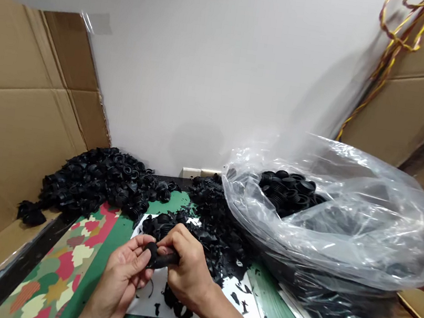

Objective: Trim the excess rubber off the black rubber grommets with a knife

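"What's in those hands?"

"The left hand (124,268) pinches a small, round, dark rubbery piece (150,253) between thumb and fingers, over the table. The right hand (188,267) closes round a dark, smooth, rod-like object (167,260) right against it; I can't tell whether they're joined."

"And underneath?"

"A flat white sheet (142,305), strewn with thin, curled black scraps (218,224) that heap up just beyond the knuckles, on a green tabletop (97,274)."

"Crowded, then."

"Yes. To the left, a matte mound of ribbed black pieces (105,180) sits behind a camouflage-patterned strip (59,274). To the right, a crinkled, glossy clear plastic bag (366,219) bulges out, hiding the table there, with ribbed black rings (287,191) inside."

"And past that?"

"Creased brown cardboard (14,97) and a smooth white wall (218,64)."
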Demonstrator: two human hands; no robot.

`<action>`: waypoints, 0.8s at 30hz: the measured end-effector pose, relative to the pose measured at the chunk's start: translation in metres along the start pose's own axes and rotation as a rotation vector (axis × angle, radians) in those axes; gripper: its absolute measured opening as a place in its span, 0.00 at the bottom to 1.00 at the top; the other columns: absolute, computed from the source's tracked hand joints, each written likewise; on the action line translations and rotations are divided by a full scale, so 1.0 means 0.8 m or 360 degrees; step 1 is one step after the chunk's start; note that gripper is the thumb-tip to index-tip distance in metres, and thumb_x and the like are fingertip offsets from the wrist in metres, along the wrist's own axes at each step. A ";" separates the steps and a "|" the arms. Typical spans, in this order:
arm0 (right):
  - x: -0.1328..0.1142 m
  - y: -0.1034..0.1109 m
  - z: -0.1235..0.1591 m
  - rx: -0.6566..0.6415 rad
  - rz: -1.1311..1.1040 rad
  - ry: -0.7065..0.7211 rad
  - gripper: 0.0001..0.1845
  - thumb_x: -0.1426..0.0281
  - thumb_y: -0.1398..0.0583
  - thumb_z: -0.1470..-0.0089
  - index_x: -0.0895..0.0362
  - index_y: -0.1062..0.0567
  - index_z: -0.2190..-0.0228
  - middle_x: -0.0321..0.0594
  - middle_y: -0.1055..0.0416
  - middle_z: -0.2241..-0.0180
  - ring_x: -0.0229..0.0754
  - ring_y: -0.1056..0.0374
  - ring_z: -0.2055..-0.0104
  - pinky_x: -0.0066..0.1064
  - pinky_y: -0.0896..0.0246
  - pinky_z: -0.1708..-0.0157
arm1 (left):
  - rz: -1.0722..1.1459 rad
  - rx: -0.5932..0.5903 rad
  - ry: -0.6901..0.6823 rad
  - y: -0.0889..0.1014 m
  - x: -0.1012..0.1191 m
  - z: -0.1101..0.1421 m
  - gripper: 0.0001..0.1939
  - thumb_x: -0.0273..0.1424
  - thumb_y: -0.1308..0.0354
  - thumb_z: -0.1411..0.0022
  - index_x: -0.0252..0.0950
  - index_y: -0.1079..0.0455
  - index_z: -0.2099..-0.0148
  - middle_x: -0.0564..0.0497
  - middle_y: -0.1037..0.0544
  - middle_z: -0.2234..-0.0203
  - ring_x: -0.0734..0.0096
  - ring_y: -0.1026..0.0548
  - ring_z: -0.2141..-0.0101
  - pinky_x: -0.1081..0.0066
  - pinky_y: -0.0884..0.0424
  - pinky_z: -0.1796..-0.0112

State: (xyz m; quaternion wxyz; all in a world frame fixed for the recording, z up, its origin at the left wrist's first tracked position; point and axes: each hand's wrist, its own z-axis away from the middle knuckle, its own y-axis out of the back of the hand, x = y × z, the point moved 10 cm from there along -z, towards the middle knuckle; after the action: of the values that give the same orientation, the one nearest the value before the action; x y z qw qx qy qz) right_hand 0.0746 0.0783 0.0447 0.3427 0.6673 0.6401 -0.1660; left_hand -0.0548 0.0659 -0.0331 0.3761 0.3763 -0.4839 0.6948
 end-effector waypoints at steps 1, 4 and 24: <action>-0.002 -0.003 0.000 -0.0067 0.0041 0.0031 0.09 0.81 0.48 0.54 0.56 0.32 0.74 0.38 0.36 0.74 0.39 0.37 0.74 0.27 0.43 0.76 | -0.0003 0.0012 -0.0001 0.001 0.000 -0.001 0.25 0.33 0.26 0.66 0.32 0.30 0.65 0.54 0.26 0.80 0.83 0.35 0.86 0.83 0.44 0.86; -0.006 -0.013 0.000 -0.0279 0.0177 0.0066 0.08 0.80 0.48 0.51 0.56 0.33 0.72 0.39 0.35 0.73 0.39 0.37 0.73 0.27 0.44 0.76 | 0.0005 0.0018 -0.0008 0.001 0.001 -0.006 0.24 0.34 0.26 0.65 0.32 0.30 0.66 0.55 0.27 0.82 0.84 0.37 0.87 0.83 0.45 0.87; 0.098 0.042 -0.002 -0.0064 0.0068 -0.0913 0.17 0.59 0.49 0.48 0.54 0.44 0.81 0.31 0.48 0.80 0.37 0.50 0.76 0.27 0.53 0.76 | 0.0223 -0.0284 0.0146 -0.020 -0.010 -0.003 0.16 0.24 0.33 0.55 0.35 0.32 0.62 0.55 0.32 0.82 0.79 0.36 0.81 0.78 0.43 0.80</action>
State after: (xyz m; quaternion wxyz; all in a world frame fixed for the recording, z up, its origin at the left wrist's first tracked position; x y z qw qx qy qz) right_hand 0.1163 0.1394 0.0021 0.5263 0.5996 0.5060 -0.3280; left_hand -0.0375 0.0707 -0.0341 0.3803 0.2745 -0.5513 0.6900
